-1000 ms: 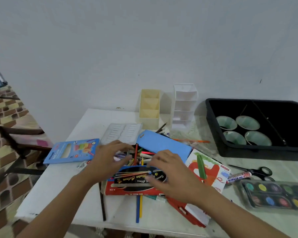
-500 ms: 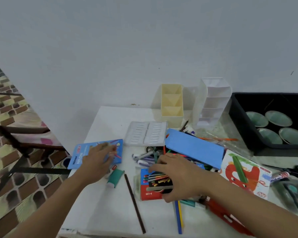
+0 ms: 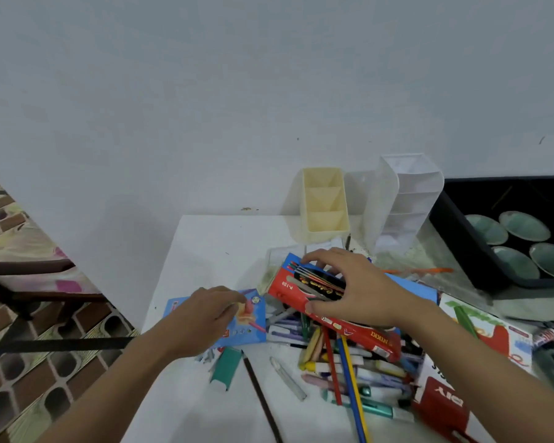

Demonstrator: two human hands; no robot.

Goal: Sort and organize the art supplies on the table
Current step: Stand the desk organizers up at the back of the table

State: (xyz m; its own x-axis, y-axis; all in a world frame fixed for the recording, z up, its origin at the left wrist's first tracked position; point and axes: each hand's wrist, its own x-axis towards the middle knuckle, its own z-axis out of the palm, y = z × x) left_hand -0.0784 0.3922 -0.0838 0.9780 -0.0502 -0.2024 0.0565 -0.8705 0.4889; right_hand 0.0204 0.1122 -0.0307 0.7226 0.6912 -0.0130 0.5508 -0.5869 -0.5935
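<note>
Since half a second ago the red pencil box has come up off the heap: it then lay flat under the right hand, and now that hand grips it tilted, thumb on the near long edge and fingers over the far one, its low end over the loose pencils and crayons. The left hand remains palm down on the blue box, fingers bent; whether it pinches or only presses cannot be told. At six o'clock from the blue box lie a teal tube and a thin dark stick. At twelve o'clock from the right hand stand a cream organizer and a white organizer against the wall; at two o'clock sits a black tray holding green dishes. The table shows bare top at eleven o'clock from the left hand; its left edge runs just beside the blue box at nine o'clock.
</note>
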